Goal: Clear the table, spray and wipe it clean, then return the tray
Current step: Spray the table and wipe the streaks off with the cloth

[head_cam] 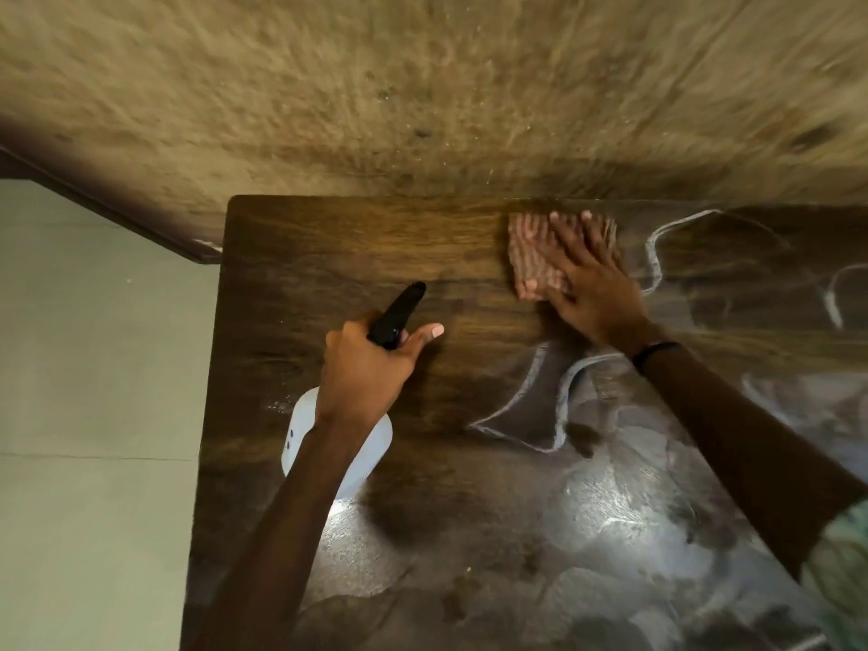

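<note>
The dark wooden table (291, 256) fills the lower right of the head view, with wet, shiny streaks over its near and right parts. My left hand (371, 368) grips a white spray bottle (371, 467) by its black trigger head (397, 314), nozzle pointing toward the far edge, bottle above the table's left side. My right hand (587, 279) presses flat, fingers spread, on a pink striped cloth (535, 256) lying near the table's far edge. No tray is in view.
A rough, stained wall (422, 86) runs along the table's far edge. A pale tiled floor (94, 368) lies to the left of the table, with a dark skirting strip (117, 209) at the wall's foot.
</note>
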### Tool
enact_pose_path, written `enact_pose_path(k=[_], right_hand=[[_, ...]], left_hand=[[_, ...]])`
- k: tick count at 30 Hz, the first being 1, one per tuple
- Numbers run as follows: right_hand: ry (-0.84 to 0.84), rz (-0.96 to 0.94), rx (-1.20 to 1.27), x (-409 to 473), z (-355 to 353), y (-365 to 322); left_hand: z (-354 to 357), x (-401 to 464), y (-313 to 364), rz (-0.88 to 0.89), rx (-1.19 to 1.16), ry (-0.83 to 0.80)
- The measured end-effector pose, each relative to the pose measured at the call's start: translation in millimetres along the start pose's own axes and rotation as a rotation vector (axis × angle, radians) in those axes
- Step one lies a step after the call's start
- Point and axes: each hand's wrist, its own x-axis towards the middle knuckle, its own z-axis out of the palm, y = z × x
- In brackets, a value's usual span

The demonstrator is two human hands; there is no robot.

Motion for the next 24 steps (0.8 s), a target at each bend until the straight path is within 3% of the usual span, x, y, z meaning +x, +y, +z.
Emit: enact_pose_path(k=[3, 5, 10, 12, 24], right_hand=[[0.055, 0.167, 0.049, 36.5, -2.2, -14.8], [0.022, 0.165, 0.048, 47.3, 1.6, -34.1], [-0.052, -0.333, -0.05, 11.8, 5.7, -26.7], [-0.035, -0.406, -0.049, -4.0, 5.4, 0.1], [-0.058, -0.322, 0.022, -24.4, -0.6, 18.3]], left_hand=[[7.1, -3.5, -3.9, 0.019, 0.022, -0.019], [13.8, -7.4, -7.2, 0.01, 0.038, -0.036], [39.4, -35.9, -14.2, 0.048, 0.142, -0.135], [52.0, -52.4, -18.4, 0.044, 0.181, -0.203], [72.4, -106.0, -45.0, 0.069, 0.205, -0.234]])
